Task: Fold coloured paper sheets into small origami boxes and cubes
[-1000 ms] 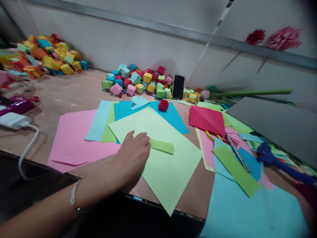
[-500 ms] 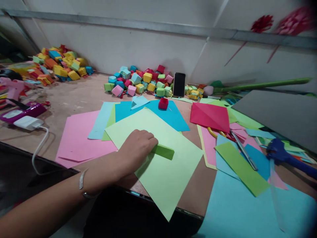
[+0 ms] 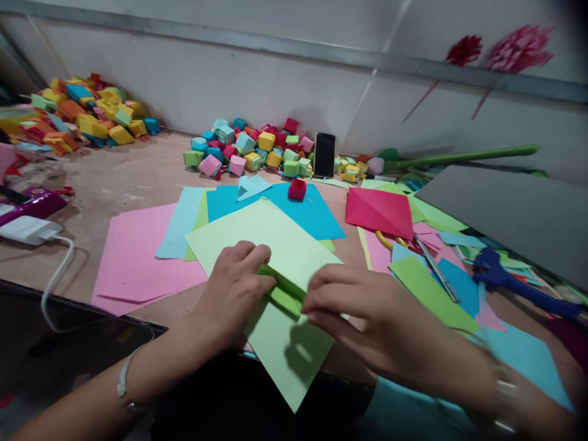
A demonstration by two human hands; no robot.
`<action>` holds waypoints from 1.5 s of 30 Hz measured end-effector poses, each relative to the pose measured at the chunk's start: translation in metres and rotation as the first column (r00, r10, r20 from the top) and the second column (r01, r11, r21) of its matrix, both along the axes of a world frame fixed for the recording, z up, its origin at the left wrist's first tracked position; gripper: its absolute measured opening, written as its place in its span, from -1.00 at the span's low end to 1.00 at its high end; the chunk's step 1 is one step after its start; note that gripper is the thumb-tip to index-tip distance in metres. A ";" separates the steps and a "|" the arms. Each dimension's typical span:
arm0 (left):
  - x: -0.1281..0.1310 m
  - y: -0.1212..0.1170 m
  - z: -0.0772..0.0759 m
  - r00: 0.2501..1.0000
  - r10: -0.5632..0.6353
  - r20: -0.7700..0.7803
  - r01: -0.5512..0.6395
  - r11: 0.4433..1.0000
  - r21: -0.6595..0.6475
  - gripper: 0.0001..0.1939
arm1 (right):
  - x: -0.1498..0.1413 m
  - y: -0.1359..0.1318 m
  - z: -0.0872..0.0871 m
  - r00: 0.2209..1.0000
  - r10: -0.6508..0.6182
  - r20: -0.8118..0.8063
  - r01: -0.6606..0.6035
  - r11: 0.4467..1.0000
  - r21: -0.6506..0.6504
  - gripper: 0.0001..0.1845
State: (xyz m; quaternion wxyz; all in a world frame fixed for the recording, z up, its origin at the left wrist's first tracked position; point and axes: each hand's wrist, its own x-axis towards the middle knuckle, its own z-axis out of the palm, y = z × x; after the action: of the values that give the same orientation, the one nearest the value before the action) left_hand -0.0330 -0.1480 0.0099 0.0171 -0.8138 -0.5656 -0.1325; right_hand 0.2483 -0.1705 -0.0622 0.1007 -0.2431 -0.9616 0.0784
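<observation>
A folded green paper strip point(image 3: 285, 296) is held between both hands, just above a pale green paper sheet point(image 3: 294, 242). My left hand point(image 3: 239, 275) is closed on the strip's left end, thumb and fingers pinching it. At the right end, my right hand point(image 3: 353, 306) grips the strip with its fingertips; this hand is slightly blurred. The strip looks creased lengthwise, its upper side partly opened. The pale green sheet lies turned cornerwise, one corner hanging over the table's front edge. Behind it a small red paper box point(image 3: 297, 190) rests on blue paper point(image 3: 321, 214).
Pink sheets point(image 3: 142, 257) lie left, near a white charger point(image 3: 30, 229) with a cable. Heaps of folded paper cubes point(image 3: 266, 142) and a phone point(image 3: 324, 155) line the wall. A red envelope-like paper point(image 3: 379, 211), scissors, a pen and a blue glue gun point(image 3: 489, 269) are on the right.
My right hand has come in from the right and taken the strip's right end. The strip has been raised from the pale green sheet, with my left hand still holding it.
</observation>
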 end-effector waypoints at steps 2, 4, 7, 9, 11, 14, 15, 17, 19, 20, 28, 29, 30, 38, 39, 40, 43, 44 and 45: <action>0.000 -0.002 0.000 1.000 -0.002 -0.007 0.002 1.000 -0.009 -0.87 | -0.060 0.049 0.050 0.997 -0.035 0.076 0.038 0.998 -0.043 -0.89; 0.000 -0.005 0.000 1.000 -0.026 -0.003 0.025 1.000 -0.018 -0.82 | -0.100 0.077 0.081 0.984 -0.115 0.134 0.117 0.993 -0.007 -0.88; -0.002 -0.011 -0.002 0.998 -0.058 0.000 0.058 0.998 -0.017 -0.78 | -0.118 0.086 0.088 0.963 -0.180 0.203 0.174 0.984 0.047 -0.91; -0.005 -0.016 -0.004 0.998 -0.060 0.026 0.062 0.997 -0.049 -0.77 | -0.113 0.086 0.079 0.962 -0.202 0.183 0.201 0.979 0.020 -0.92; -0.009 -0.019 -0.004 0.996 -0.072 0.059 0.079 0.989 -0.125 -0.77 | -0.107 0.088 0.071 0.964 -0.236 0.119 0.244 0.968 -0.059 -0.91; -0.015 -0.015 0.000 0.989 -0.130 0.075 0.144 0.960 -0.239 -0.82 | -0.104 0.096 0.069 0.957 -0.287 0.039 0.290 0.944 -0.160 -0.89; -0.016 -0.012 0.002 0.986 -0.150 0.068 0.163 0.951 -0.262 -0.83 | -0.104 0.099 0.071 0.961 -0.274 0.030 0.275 0.946 -0.171 -0.87; -0.018 -0.003 0.008 0.984 -0.170 0.048 0.176 0.941 -0.288 -0.83 | -0.103 0.104 0.075 0.979 -0.199 0.042 0.204 0.964 -0.169 -0.86; -0.017 0.008 0.013 0.984 -0.174 0.026 0.174 0.939 -0.295 -0.79 | -0.101 0.105 0.079 0.989 -0.125 0.080 0.136 0.979 -0.150 -0.87; -0.017 0.014 0.014 0.984 -0.178 0.010 0.173 0.939 -0.296 -0.78 | -0.100 0.105 0.080 0.989 -0.111 0.101 0.124 0.983 -0.134 -0.84; -0.018 0.060 0.016 0.967 -0.255 -0.017 0.247 0.951 -0.185 -0.84 | -0.089 0.117 0.071 0.946 -0.322 -0.040 0.316 0.942 -0.116 -0.69; -0.019 0.066 0.015 0.967 -0.254 -0.013 0.248 0.951 -0.183 -0.86 | -0.088 0.121 0.069 0.939 -0.338 -0.065 0.329 0.936 -0.126 -0.74; -0.020 0.071 0.013 0.966 -0.257 -0.002 0.252 0.950 -0.183 -0.90 | -0.087 0.125 0.066 0.935 -0.345 -0.083 0.333 0.934 -0.129 -0.79; -0.028 0.096 -0.012 0.936 -0.308 0.168 0.336 0.924 -0.180 -0.50 | -0.081 0.137 0.053 0.951 -0.228 -0.211 0.243 0.969 0.050 -0.77; -0.029 0.096 -0.015 0.934 -0.308 0.180 0.338 0.926 -0.168 -0.50 | -0.082 0.136 0.053 0.957 -0.207 -0.205 0.226 0.971 0.075 -0.76; -0.031 0.095 -0.017 0.932 -0.309 0.189 0.339 0.928 -0.155 -0.50 | -0.083 0.134 0.053 0.964 -0.184 -0.190 0.204 0.975 0.093 -0.74; -0.033 0.091 -0.020 0.931 -0.303 0.204 0.334 0.932 -0.141 -0.51 | -0.086 0.129 0.055 0.983 -0.135 -0.129 0.147 0.985 0.092 -0.68; -0.034 0.091 -0.020 0.932 -0.300 0.205 0.332 0.932 -0.144 -0.50 | -0.086 0.128 0.056 0.984 -0.130 -0.119 0.140 0.987 0.080 -0.70; -0.035 0.090 -0.020 0.932 -0.299 0.205 0.332 0.932 -0.148 -0.49 | -0.086 0.128 0.057 0.984 -0.130 -0.118 0.138 0.988 0.066 -0.72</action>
State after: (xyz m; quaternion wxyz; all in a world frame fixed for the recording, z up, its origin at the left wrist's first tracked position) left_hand -0.0679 -0.0577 -0.0102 -0.1290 -0.8773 -0.4357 -0.1547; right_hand 0.1619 -0.0430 -0.0053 0.1691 -0.2986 -0.9380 0.0497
